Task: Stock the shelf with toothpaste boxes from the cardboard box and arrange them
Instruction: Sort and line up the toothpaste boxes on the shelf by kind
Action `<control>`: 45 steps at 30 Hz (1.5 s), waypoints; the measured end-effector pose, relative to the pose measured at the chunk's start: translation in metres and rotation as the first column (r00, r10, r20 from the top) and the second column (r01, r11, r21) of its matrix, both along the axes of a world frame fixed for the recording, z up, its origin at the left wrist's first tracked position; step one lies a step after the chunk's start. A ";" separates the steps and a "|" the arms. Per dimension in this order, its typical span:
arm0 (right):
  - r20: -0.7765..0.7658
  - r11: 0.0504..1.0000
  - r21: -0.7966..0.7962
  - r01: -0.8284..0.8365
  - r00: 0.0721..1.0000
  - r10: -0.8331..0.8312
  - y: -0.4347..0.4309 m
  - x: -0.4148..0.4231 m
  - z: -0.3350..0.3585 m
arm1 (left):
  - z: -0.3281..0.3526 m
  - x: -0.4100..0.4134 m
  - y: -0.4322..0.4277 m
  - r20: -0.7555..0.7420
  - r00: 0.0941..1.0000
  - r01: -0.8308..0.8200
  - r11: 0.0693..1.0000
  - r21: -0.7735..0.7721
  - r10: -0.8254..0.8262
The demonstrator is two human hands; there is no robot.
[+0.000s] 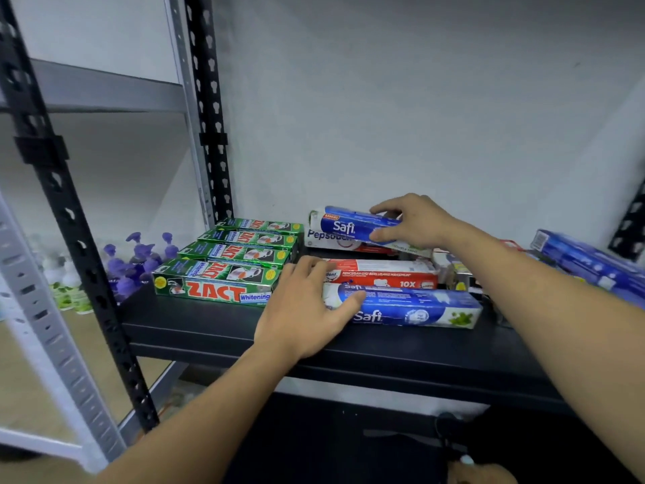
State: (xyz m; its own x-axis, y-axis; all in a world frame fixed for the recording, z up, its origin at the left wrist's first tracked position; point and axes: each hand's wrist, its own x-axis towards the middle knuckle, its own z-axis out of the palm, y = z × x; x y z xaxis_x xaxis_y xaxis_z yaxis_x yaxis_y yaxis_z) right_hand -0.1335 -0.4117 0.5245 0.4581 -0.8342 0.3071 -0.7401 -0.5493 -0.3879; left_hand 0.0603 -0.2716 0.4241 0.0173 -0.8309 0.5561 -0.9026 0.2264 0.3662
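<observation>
On the black shelf (216, 330) lie several green Zact boxes (216, 284) in a row at the left. My left hand (307, 309) rests flat with straight fingers on the left end of a blue Safi box (419, 309) at the front; its fingertips reach a red Pepsodent box (384, 275) just behind. My right hand (415, 221) grips another blue Safi box (352, 227), held tilted above a white Pepsodent box (331, 241) at the back. The cardboard box is out of view.
More blue boxes (586, 260) lie at the shelf's right end, with small packs (457, 274) behind my right forearm. A black slotted upright (66, 211) stands left; purple-capped bottles (136, 263) fill the neighbouring grey rack. The white wall is close behind.
</observation>
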 end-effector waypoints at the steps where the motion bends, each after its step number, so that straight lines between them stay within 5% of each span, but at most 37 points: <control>1: 0.002 1.000 -0.018 0.021 1.000 -0.021 0.006 -0.009 0.006 | 0.000 0.000 0.000 0.000 1.000 0.002 1.000 -0.002 -0.002; 7: 0.004 0.964 -0.084 0.251 0.968 -0.251 0.040 -0.085 0.018 | 0.003 -0.001 0.001 0.014 1.000 0.020 0.998 0.052 -0.021; 13: 0.004 0.826 -0.113 0.553 0.831 -0.556 0.069 -0.147 -0.001 | 0.005 -0.001 0.003 -0.005 0.999 0.052 0.993 0.107 -0.052; 20: -0.223 0.769 -0.252 0.587 0.738 -0.636 0.095 -0.172 -0.028 | 0.007 -0.003 0.008 -0.034 0.999 0.041 0.988 0.146 -0.036; 26: -0.268 0.712 -0.429 0.556 0.674 -0.688 0.096 -0.167 -0.034 | 0.008 -0.004 0.009 -0.039 0.999 0.036 0.985 0.167 -0.030; 30: -0.258 0.740 -0.488 0.463 0.733 -0.629 0.093 -0.147 -0.030 | 0.007 -0.004 0.009 -0.024 0.999 0.029 0.986 0.163 -0.025; 39: -0.152 0.923 -0.200 0.330 0.920 -0.362 0.043 -0.094 -0.014 | 0.003 -0.002 0.005 -0.004 1.000 0.016 0.988 0.151 -0.016; 45: -0.389 0.954 -0.197 0.227 0.875 -0.288 -0.005 -0.073 -0.013 | 0.002 -0.001 0.001 -0.010 1.000 0.020 0.988 0.156 -0.019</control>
